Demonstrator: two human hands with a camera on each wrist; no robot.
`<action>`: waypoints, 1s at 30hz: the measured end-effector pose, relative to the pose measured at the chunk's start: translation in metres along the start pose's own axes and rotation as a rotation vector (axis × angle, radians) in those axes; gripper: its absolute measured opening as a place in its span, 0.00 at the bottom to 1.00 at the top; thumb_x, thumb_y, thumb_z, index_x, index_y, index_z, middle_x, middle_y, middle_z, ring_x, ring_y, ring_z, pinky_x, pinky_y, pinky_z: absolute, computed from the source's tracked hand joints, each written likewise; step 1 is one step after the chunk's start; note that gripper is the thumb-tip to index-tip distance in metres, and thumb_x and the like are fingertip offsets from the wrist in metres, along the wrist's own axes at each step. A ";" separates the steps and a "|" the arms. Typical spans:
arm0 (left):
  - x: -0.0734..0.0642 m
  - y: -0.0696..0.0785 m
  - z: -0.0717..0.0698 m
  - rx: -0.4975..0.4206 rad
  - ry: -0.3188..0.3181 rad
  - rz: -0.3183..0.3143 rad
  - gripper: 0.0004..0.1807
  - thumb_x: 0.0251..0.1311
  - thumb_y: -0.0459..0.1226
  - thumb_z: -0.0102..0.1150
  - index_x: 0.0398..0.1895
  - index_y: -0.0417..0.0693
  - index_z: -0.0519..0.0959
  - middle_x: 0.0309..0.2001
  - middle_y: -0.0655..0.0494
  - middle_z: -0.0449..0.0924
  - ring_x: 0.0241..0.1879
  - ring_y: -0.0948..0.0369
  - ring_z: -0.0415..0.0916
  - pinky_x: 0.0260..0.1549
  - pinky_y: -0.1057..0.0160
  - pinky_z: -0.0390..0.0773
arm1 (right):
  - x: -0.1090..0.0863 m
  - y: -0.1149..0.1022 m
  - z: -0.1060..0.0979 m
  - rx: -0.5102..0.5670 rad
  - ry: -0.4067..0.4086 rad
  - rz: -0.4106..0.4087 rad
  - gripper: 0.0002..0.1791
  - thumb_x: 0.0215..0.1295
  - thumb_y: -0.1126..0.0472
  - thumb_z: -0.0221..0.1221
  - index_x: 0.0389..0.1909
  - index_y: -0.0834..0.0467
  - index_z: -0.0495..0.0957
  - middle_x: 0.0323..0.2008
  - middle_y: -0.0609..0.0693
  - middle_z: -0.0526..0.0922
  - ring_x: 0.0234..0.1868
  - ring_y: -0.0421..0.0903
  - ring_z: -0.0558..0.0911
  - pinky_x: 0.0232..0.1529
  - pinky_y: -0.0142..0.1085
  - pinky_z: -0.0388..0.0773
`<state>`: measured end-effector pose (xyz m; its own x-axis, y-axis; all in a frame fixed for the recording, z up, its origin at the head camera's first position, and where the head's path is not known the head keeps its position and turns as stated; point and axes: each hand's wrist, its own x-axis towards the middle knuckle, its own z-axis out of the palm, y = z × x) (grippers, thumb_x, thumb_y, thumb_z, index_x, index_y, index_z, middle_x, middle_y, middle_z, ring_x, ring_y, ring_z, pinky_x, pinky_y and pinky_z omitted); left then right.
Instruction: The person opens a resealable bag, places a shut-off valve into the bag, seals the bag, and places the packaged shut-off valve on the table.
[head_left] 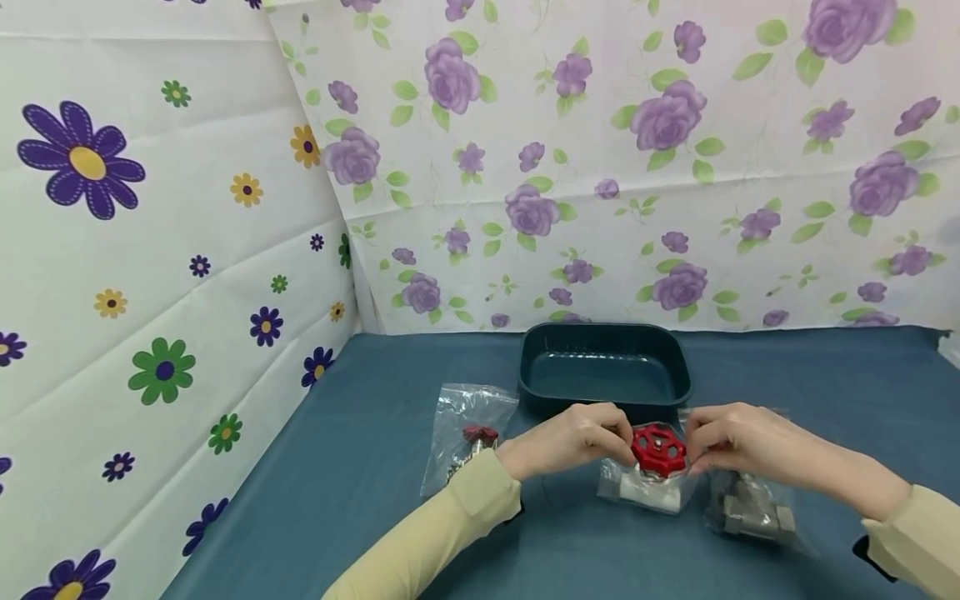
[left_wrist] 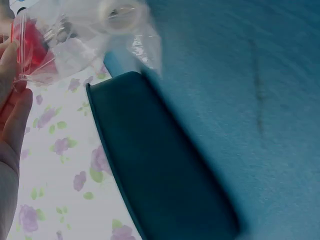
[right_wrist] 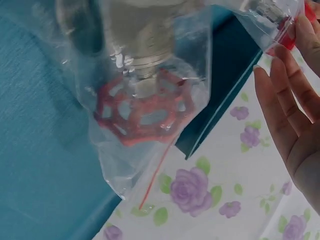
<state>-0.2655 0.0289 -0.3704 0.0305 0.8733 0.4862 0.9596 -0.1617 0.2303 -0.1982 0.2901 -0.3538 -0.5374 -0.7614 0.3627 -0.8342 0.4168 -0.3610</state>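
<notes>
In the head view both hands are at a clear zip bag (head_left: 648,493), just in front of the dark teal tray (head_left: 606,332). Inside the bag are a red handwheel (head_left: 659,451) and a white cylindrical part. The left hand (head_left: 581,437) pinches the bag's left upper edge. On the opposite side, the right hand (head_left: 742,433) pinches its right upper edge. The left wrist view shows fingers (left_wrist: 10,115) at the bag's red seal strip. In the right wrist view, the right hand's fingers (right_wrist: 290,100) touch the bag's edge.
Left of the hands lies a clear bag (head_left: 453,417) with a small red-handled valve. Below the right hand, another bag holds a grey metal valve (head_left: 753,510); its red handwheel (right_wrist: 145,107) shows in the right wrist view. Floral cloth (head_left: 480,250) hangs behind the blue-covered table (head_left: 360,433).
</notes>
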 end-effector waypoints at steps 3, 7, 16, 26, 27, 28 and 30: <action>0.002 -0.001 -0.001 -0.037 0.018 0.001 0.06 0.56 0.30 0.58 0.32 0.45 0.84 0.38 0.58 0.72 0.40 0.72 0.65 0.41 0.77 0.66 | 0.002 0.000 -0.003 0.018 0.003 -0.002 0.10 0.54 0.61 0.63 0.29 0.39 0.78 0.30 0.33 0.72 0.23 0.31 0.72 0.21 0.23 0.68; -0.001 -0.004 0.001 -0.113 0.068 -0.013 0.06 0.54 0.28 0.59 0.32 0.42 0.84 0.37 0.56 0.73 0.39 0.73 0.66 0.38 0.77 0.69 | 0.001 0.002 -0.004 0.035 0.015 -0.002 0.12 0.54 0.63 0.63 0.29 0.39 0.77 0.31 0.34 0.73 0.23 0.33 0.73 0.21 0.24 0.69; -0.003 -0.003 0.001 -0.142 0.132 -0.044 0.06 0.50 0.26 0.61 0.32 0.39 0.84 0.36 0.54 0.74 0.39 0.73 0.67 0.36 0.76 0.70 | 0.001 0.003 -0.003 0.085 -0.038 0.004 0.10 0.54 0.63 0.63 0.31 0.42 0.77 0.31 0.36 0.74 0.24 0.31 0.73 0.20 0.27 0.71; 0.006 0.026 -0.025 -0.260 0.169 -0.078 0.06 0.47 0.18 0.58 0.28 0.29 0.81 0.33 0.45 0.73 0.36 0.64 0.71 0.36 0.71 0.73 | -0.002 0.007 -0.006 0.142 0.064 -0.015 0.16 0.53 0.71 0.61 0.33 0.45 0.79 0.37 0.46 0.78 0.31 0.38 0.77 0.23 0.27 0.73; 0.007 0.027 -0.026 -0.258 0.171 -0.076 0.06 0.47 0.18 0.58 0.28 0.29 0.81 0.33 0.45 0.73 0.35 0.64 0.71 0.36 0.71 0.74 | -0.002 0.007 -0.005 0.129 0.071 -0.018 0.16 0.53 0.72 0.62 0.33 0.45 0.79 0.36 0.45 0.78 0.30 0.37 0.77 0.22 0.26 0.72; 0.007 0.027 -0.026 -0.252 0.175 -0.071 0.06 0.47 0.18 0.58 0.28 0.29 0.81 0.33 0.45 0.73 0.35 0.64 0.71 0.35 0.71 0.74 | -0.002 0.007 -0.005 0.116 0.080 -0.023 0.17 0.52 0.72 0.62 0.33 0.45 0.79 0.35 0.44 0.79 0.28 0.36 0.77 0.22 0.26 0.72; 0.007 0.026 -0.025 -0.242 0.187 -0.057 0.05 0.47 0.18 0.59 0.28 0.29 0.81 0.33 0.45 0.73 0.35 0.64 0.72 0.35 0.71 0.74 | -0.001 0.007 -0.004 0.084 0.105 -0.034 0.18 0.49 0.74 0.63 0.33 0.46 0.79 0.33 0.41 0.79 0.26 0.35 0.76 0.21 0.24 0.71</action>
<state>-0.2475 0.0189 -0.3398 -0.0950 0.7883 0.6080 0.8631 -0.2390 0.4448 -0.2041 0.2955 -0.3527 -0.5223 -0.7163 0.4628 -0.8415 0.3452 -0.4156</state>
